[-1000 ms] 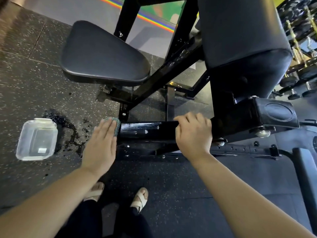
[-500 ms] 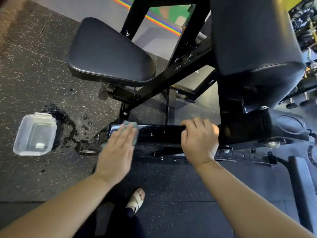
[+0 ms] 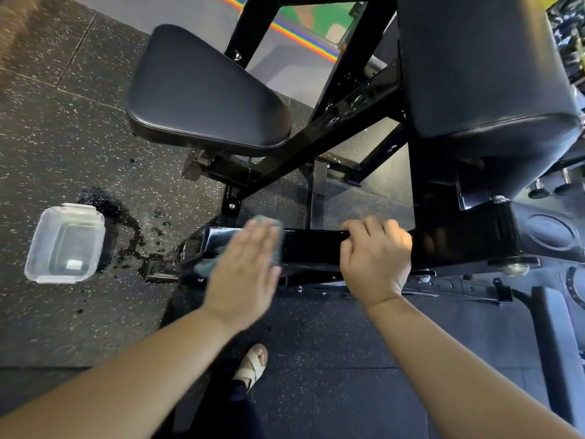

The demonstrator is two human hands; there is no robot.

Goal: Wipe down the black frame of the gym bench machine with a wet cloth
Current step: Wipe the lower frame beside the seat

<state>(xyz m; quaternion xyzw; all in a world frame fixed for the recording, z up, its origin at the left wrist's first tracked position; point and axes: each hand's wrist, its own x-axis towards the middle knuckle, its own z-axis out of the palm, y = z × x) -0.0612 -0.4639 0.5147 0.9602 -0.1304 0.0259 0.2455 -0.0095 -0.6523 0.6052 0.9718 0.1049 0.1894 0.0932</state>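
While on one frame (image 3: 311, 250): two hands, one cloth (image 3: 276, 245).

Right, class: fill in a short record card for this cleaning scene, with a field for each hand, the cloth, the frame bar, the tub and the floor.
left hand: left hand, fingers straight, presses the cloth flat on the bar
right hand: right hand, fingers curled over the bar's top edge
cloth: teal cloth, mostly hidden under the left hand
frame bar: black frame bar, horizontal, glossy
tub: clear plastic tub, on the floor left of the bar
floor: speckled rubber floor, wet patch beside the tub
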